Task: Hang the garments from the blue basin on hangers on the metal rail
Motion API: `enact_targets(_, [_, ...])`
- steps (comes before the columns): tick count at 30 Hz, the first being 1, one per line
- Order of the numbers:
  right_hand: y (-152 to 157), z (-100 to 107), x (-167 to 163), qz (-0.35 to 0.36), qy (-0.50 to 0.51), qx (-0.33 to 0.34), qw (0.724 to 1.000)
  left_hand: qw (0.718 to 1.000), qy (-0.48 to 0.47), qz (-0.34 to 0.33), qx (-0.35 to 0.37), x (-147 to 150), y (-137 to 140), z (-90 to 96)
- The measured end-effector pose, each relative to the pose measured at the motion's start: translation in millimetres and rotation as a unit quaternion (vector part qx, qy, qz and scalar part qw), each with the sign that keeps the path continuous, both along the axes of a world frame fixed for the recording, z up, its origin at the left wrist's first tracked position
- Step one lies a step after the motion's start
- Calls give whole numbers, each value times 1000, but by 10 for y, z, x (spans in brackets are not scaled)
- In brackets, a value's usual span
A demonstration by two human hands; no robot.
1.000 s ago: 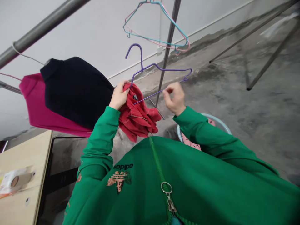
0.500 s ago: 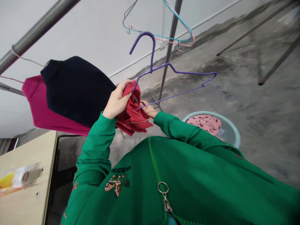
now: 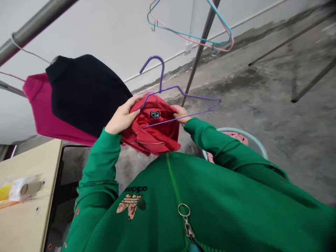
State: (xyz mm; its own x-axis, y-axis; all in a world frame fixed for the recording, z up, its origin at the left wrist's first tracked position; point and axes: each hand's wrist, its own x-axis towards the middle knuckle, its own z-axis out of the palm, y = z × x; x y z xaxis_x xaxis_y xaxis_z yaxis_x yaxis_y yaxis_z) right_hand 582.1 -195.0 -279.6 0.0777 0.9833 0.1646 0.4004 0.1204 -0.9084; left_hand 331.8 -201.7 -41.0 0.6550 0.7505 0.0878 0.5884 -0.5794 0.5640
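One end of the purple hanger [image 3: 160, 91] sits inside the red top [image 3: 157, 134], as I watch from afar; the other end pokes out bare beyond the collar [image 3: 152, 101], so I judge the work about halfway, with that second end not yet in and the hook [image 3: 163, 68] free of the rail [image 3: 36, 26]. The red top is held up before the green jacket [image 3: 210, 196]: my left hand [image 3: 123, 115] has its grip closed on one side of the collar, my right hand [image 3: 181, 113] on the opposite side. I count one red top, one purple hanger, two hanging garments, navy [image 3: 89, 94] and magenta [image 3: 42, 108], two bare hangers, blue [image 3: 220, 18] and pink [image 3: 233, 42], one basin [image 3: 263, 147] and one table [image 3: 34, 157].
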Motion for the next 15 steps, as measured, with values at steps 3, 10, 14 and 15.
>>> enact_targets(3, [131, 86, 551, -32, -105, 35, 993, 999, 35, 23, -22, -174, 22, -67])
enact_targets(10, [127, 507, 1109, -46, -278, 83, 956, 983, 142, 61, 101, -202, 71, -218])
enact_targets(14, [-5, 619, 1023, -99, -342, 5, 934, 932, 255, 152, 207, -25, 1, -218])
enact_targets(15, [-36, 637, 989, -108, -353, -11, 929, 920, 279, 161, 223, 18, -14, -228])
